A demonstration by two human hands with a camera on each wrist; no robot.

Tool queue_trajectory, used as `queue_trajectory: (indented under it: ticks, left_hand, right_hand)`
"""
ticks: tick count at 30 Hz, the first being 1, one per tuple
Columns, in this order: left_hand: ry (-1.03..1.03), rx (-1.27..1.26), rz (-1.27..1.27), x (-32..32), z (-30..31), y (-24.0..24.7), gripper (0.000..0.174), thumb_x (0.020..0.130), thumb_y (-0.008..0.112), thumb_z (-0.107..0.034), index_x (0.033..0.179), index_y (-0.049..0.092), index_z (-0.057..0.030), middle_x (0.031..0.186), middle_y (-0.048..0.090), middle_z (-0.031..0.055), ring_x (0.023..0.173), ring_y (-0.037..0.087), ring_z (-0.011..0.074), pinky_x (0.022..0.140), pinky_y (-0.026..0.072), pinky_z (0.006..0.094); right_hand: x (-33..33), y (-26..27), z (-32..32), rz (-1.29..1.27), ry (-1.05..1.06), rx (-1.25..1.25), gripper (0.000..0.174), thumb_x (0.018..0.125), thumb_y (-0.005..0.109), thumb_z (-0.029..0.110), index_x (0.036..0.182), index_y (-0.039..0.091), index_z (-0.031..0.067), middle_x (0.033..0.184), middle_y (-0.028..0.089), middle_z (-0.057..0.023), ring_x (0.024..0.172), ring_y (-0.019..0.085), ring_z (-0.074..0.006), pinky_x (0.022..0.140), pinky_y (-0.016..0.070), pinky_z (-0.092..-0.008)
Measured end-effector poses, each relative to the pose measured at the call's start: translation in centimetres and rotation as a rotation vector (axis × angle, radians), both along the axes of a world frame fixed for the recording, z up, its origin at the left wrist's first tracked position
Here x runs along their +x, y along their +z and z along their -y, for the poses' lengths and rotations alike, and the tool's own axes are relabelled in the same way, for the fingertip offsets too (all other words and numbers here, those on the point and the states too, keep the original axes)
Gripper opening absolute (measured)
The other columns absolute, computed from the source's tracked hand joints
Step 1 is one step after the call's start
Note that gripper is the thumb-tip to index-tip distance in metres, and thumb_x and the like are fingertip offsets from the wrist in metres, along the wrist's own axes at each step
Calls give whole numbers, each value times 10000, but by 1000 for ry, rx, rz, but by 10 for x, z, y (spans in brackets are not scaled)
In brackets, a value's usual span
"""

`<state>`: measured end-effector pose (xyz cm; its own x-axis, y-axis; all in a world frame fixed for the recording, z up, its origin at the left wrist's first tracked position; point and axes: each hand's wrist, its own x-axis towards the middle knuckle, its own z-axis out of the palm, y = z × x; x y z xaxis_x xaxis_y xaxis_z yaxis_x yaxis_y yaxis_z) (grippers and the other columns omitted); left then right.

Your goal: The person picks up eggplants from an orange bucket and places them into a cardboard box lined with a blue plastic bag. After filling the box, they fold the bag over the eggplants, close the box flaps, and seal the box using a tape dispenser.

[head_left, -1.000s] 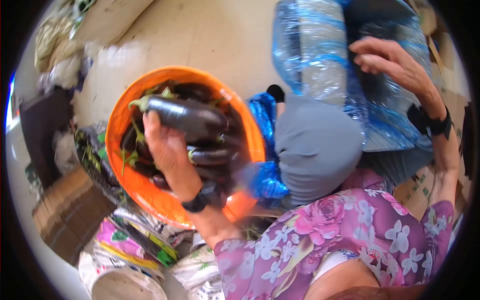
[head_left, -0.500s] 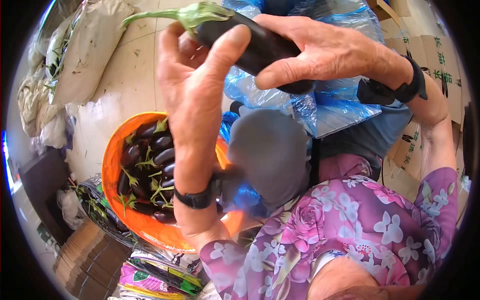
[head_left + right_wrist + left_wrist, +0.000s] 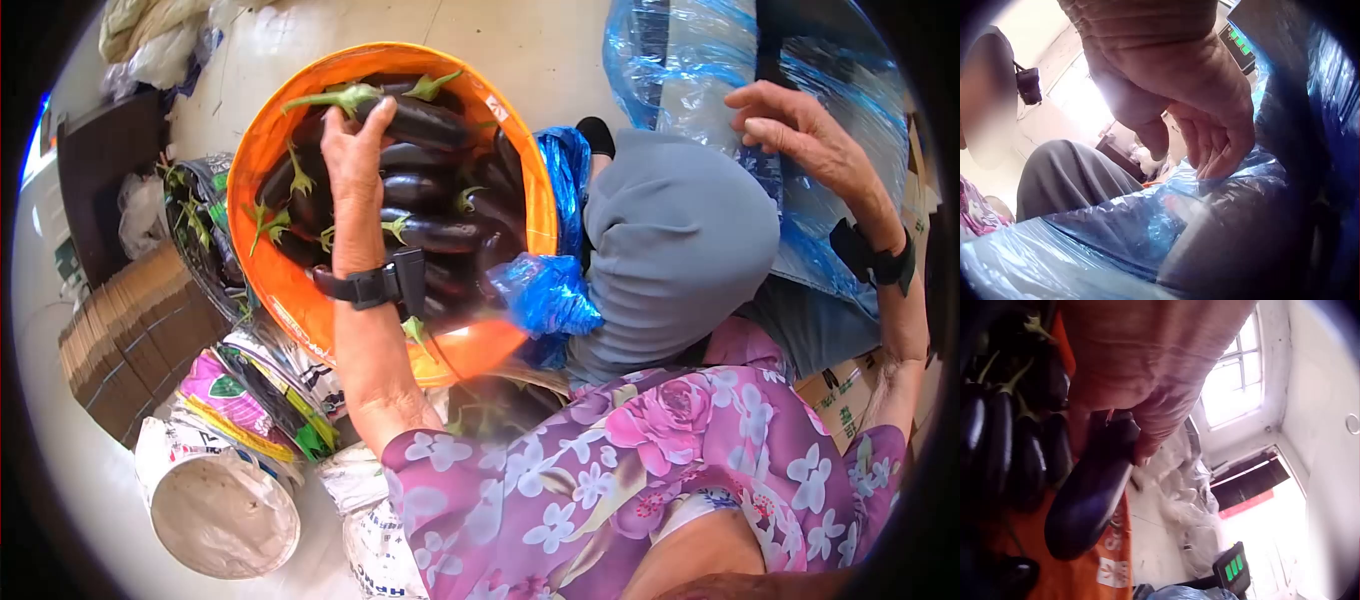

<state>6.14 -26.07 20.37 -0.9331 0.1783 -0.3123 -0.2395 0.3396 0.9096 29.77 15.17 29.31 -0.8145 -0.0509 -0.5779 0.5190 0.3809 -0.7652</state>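
My left hand [image 3: 353, 160] grips a dark purple eggplant [image 3: 430, 124] by its stem end, over an orange tub [image 3: 245, 215] of eggplants. In the left wrist view, the held eggplant [image 3: 1088, 494] hangs from the fingers with its rounded end downward. Several more eggplants [image 3: 432, 235] with green stems lie in the tub beneath. Above a box lined with clear blue plastic [image 3: 835, 150], my right hand [image 3: 805, 140] hovers with loosely bent fingers and nothing in them. The right wrist view shows its fingertips close over the crinkled plastic film [image 3: 1222, 200].
Between tub and box is a grey-covered knee [image 3: 680, 240], beside a bunch of blue plastic [image 3: 550, 293]. To the left are a stack of flattened cardboard [image 3: 140, 335], a dark bag of eggplants [image 3: 205, 225] and a white bucket [image 3: 225, 515]. A green-lit display [image 3: 1234, 569] stands beyond.
Half a second ago both hands held an eggplant up near the head camera. Now they are apart: the left is down at the tub with an eggplant, the right back over the lined box.
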Motion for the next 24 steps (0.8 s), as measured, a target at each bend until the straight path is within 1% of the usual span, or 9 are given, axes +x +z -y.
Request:
queue_trajectory:
  ticks: [3,5,7,11,12,15,18,22,24]
  left_hand:
    - [83,94,131,12,34,-30,564,875,720,-159,1352,482,26,1168,621,143,1032,627,209,855,539,327]
    - [-53,-114,78,28,43,-12,629,877,710,-170,1391,432,60,1271,579,188,1103,603,225,915,511,332]
    - [-221,-256,113,46,65,-9,711,799,762,-180,1407,444,6,1323,550,200,1156,576,286,983,463,381]
    - [-912,-927,-287,116,75,-7,854,609,850,-171,1376,480,-106,1303,542,139,1274,446,385,1060,345,502]
    - [-948,-1038,-424,129,76,-14,875,561,872,-153,1350,496,-142,1316,514,105,1305,411,340,1066,309,493]
    - [-929,-1067,-556,129,83,-23,810,529,859,-113,1272,538,-144,1228,540,97,1210,472,324,1019,353,475]
    - [-629,-966,-367,116,94,-8,697,564,833,-174,1218,602,-110,1076,618,135,1060,565,363,919,454,447]
    - [-239,-489,170,91,79,48,675,730,798,-254,1302,554,9,999,643,59,841,584,135,767,478,254]
    - [-319,-384,119,85,68,59,690,690,799,-200,1304,553,-5,1028,642,57,865,602,143,782,489,267]
  right_hand:
    - [-1,-10,4,63,7,-73,480,953,588,385,1254,576,12,994,618,-53,896,579,-124,791,459,-250]
    - [1,-7,6,90,-12,-60,479,953,585,389,1251,578,14,996,623,-53,895,583,-123,788,458,-245]
    - [3,-8,3,122,-35,-49,479,953,582,393,1248,580,15,999,629,-53,894,587,-121,785,457,-239]
    - [7,-18,-11,139,-82,-78,463,959,574,398,1235,585,27,982,632,-42,879,584,-105,771,453,-226]
    - [7,-20,-11,127,-75,-76,456,960,572,397,1232,585,30,976,631,-38,874,581,-100,769,452,-224]
    - [5,-20,-8,129,-58,-81,452,961,570,398,1224,589,31,969,630,-37,863,578,-101,773,454,-224]
    - [8,-12,-6,135,-73,-51,447,965,563,395,1217,592,28,967,631,-38,862,577,-101,773,458,-228]
    - [8,-14,-12,105,-118,-70,442,969,553,391,1217,592,27,959,629,-42,855,580,-102,768,464,-232]
    - [1,-6,-9,92,-86,-31,454,969,547,400,1224,596,26,966,636,-54,880,597,-113,775,475,-240]
